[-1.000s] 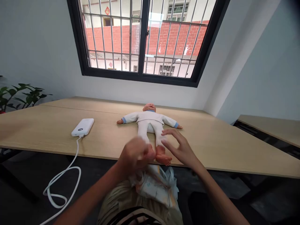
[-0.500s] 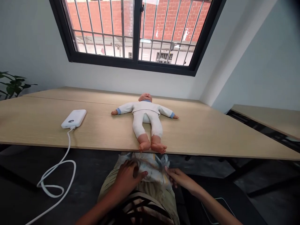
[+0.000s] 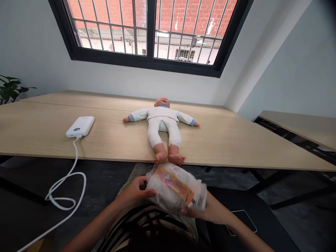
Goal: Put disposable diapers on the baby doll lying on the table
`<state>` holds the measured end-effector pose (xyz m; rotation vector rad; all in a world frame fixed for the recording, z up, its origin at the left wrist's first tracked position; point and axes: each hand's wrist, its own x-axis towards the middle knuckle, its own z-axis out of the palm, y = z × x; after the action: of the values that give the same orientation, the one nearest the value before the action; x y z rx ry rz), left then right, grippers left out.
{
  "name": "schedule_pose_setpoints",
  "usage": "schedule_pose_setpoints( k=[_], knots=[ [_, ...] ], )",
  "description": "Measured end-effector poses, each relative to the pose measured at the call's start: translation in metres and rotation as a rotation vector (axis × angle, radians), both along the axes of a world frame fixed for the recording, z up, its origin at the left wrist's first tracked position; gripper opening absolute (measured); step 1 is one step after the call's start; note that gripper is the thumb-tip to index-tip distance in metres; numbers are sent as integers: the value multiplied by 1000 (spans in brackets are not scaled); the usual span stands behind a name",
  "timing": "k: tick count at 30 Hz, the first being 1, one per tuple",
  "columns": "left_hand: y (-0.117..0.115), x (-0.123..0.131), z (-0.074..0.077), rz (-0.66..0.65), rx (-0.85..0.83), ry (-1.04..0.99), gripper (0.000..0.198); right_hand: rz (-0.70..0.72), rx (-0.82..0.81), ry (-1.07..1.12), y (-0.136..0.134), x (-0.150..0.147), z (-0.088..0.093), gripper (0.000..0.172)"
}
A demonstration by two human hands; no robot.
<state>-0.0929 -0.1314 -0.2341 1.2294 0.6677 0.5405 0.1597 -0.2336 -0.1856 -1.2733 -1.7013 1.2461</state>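
Observation:
A white diaper (image 3: 168,189) with an orange and purple printed band is held over my lap, just below the table's front edge. My left hand (image 3: 143,190) grips its left side, thumb in front. At its lower right side, my right hand (image 3: 202,209) holds it, with most fingers hidden behind it. Beyond it, a baby doll (image 3: 163,120) in white clothes with blue cuffs lies on its back on the table, arms spread, bare feet at the front edge.
On the light wooden table (image 3: 225,140), a white power bank (image 3: 80,126) sits at the left, its white cable (image 3: 85,185) hanging off the front edge in loops. A black seat (image 3: 249,217) is at the lower right.
The diaper has been lifted and turned, so its printed band now faces up. My right hand has moved under its right side. The view has tilted slightly down.

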Motion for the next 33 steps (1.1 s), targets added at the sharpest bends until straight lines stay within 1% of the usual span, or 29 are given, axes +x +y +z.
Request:
schedule_pose_setpoints(
  k=[2, 3, 5, 6, 7, 8, 9, 10, 11, 12, 14, 15, 16, 17, 18, 20, 22, 23, 24, 26, 28, 29, 30, 31, 33],
  knots=[
    [-3, -6, 9, -140, -7, -32, 71, 150, 111, -157, -3, -5, 16, 65],
    [-5, -10, 15, -210, 16, -38, 74, 246, 155, -215, -4, -6, 24, 61],
    [-8, -19, 31, -329, 100, -4, 74, 431, 161, -263, -6, -5, 37, 44],
    [-10, -24, 41, -384, 166, 34, 66, 476, 129, -264, -7, -2, 41, 35],
    [-11, -28, 50, -438, 244, 80, 55, 471, 93, -250, -7, 3, 42, 30],
    [-13, -33, 59, -487, 333, 120, 43, 416, 52, -237, -7, 10, 41, 28],
    [-15, -37, 68, -532, 421, 152, 33, 325, 12, -228, -6, 17, 38, 28],
    [-17, -40, 76, -566, 493, 171, 27, 226, -32, -230, -5, 24, 32, 30],
    [-20, -42, 83, -589, 544, 183, 24, 144, -93, -245, -3, 31, 24, 35],
    [-23, -42, 88, -597, 571, 185, 22, 98, -184, -269, -2, 35, 15, 44],
    [-29, -40, 94, -589, 582, 167, 21, 104, -428, -311, -1, 36, -4, 63],
    [-32, -37, 95, -575, 577, 152, 21, 115, -539, -314, 0, 32, -12, 68],
    [-35, -34, 94, -553, 566, 126, 22, 99, -609, -299, 1, 26, -19, 70],
    [-37, -30, 93, -525, 549, 89, 23, 56, -635, -274, 3, 18, -24, 68],
    [-40, -26, 90, -495, 523, 43, 24, 6, -602, -217, 6, 9, -28, 65],
    [-43, -17, 84, -435, 454, -60, 26, -84, -447, -75, 13, -5, -35, 60],
    [-46, -10, 79, -398, 385, -123, 26, -116, -311, 17, 22, -11, -42, 63],
    [-48, -8, 77, -389, 357, -135, 26, -117, -273, 1, 25, -11, -46, 65],
    [-49, -7, 76, -382, 335, -141, 26, -121, -240, -59, 29, -7, -48, 66],
    [-50, -6, 75, -380, 297, -150, 25, -177, -110, -241, 32, 5, -49, 62],
    [-50, -9, 75, -379, 243, -151, 27, -281, 56, -425, 32, 20, -43, 51],
    [-50, -11, 75, -382, 219, -142, 28, -316, 89, -496, 30, 27, -37, 48],
    [-50, -13, 75, -384, 202, -127, 30, -312, 58, -541, 27, 32, -31, 50],
    [-49, -15, 74, -387, 197, -109, 31, -269, -40, -559, 23, 36, -26, 56],
    [-47, -17, 70, -363, 192, -94, 34, -150, -349, -507, 12, 36, -20, 69]
  ],
)
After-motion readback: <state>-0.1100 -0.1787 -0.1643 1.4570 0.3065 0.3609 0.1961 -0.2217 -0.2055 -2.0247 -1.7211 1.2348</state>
